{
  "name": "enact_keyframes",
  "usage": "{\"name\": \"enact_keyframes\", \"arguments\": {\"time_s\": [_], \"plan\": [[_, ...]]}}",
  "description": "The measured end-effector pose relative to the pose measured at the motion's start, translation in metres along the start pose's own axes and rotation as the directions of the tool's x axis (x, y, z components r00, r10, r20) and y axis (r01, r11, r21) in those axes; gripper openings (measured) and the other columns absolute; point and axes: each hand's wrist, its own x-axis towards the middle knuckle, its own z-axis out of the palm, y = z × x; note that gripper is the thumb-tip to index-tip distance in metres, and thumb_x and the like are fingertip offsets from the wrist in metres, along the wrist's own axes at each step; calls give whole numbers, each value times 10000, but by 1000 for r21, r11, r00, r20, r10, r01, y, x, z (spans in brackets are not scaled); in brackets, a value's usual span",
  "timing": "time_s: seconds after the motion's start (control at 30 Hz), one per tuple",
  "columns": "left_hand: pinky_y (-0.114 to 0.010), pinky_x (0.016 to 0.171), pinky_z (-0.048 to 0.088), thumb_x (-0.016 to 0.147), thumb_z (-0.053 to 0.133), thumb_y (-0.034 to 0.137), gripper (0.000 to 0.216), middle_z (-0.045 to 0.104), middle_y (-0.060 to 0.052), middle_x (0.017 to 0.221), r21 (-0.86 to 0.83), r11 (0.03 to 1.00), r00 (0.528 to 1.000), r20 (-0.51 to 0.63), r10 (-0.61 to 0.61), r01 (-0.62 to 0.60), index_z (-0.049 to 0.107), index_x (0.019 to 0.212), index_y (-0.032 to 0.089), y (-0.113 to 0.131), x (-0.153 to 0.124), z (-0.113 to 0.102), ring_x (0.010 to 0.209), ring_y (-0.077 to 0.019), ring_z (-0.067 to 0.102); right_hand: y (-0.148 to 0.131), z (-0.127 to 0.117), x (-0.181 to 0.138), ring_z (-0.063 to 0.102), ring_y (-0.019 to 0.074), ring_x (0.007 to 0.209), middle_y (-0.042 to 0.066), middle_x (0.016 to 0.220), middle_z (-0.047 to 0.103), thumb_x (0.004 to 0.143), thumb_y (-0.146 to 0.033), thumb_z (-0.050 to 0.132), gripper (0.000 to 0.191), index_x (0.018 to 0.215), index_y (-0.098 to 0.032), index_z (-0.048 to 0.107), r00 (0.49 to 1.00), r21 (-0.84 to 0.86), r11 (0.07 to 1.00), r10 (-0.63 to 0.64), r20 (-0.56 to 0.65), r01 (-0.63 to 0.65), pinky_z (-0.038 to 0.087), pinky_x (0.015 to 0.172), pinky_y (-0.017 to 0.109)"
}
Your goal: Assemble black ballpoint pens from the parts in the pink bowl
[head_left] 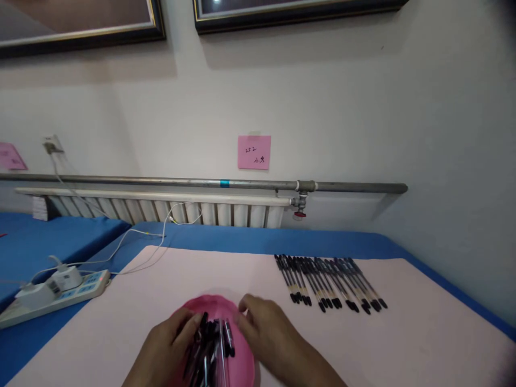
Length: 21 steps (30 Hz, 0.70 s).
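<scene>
A round pink plastic bowl [243, 365] is at the near edge of my view, with several black-capped clear pens [209, 344] lying loose inside. My left hand [167, 341] reaches over the bowl's left side, thumb and fingers closed on a pen among the others. At the right rim is my right hand [270, 336], its fingers curled and slightly blurred; whatever is between them is hidden. To the right, a slanting row of several similar pens [328, 282] lies side by side on the pink sheet [193, 269].
The sheet covers a blue-topped table [258, 235] against the wall. A white power strip [86, 287] with plugged-in chargers and white cables [141, 263] lies on the left. Behind the table are a radiator [226, 212], a grey pipe [258, 184] and a pink note [253, 152].
</scene>
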Motion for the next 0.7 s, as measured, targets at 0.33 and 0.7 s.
{"name": "enact_keyframes", "arguments": {"time_s": [0.33, 0.7], "plan": [[-283, 709, 418, 820, 403, 444, 327, 692, -23, 817, 43, 999, 998, 55, -5, 2, 636, 835, 215, -1, -1, 2, 777, -203, 616, 74, -32, 33, 587, 275, 942, 196, 996, 635, 755, 29, 405, 309, 958, -70, 616, 923, -483, 791, 269, -276, -375, 398, 744, 318], [-252, 597, 385, 764, 511, 457, 303, 638, -16, 657, -118, 993, 999, -46, 19, -24, 645, 708, 192, 7, -4, 7, 648, -180, 558, 63, -31, 30, 621, 228, 731, 171, 809, 660, 763, -25, 386, 244, 784, -102, 616, 942, -365, 870, 284, -177, -331, 361, 594, 292]]}}
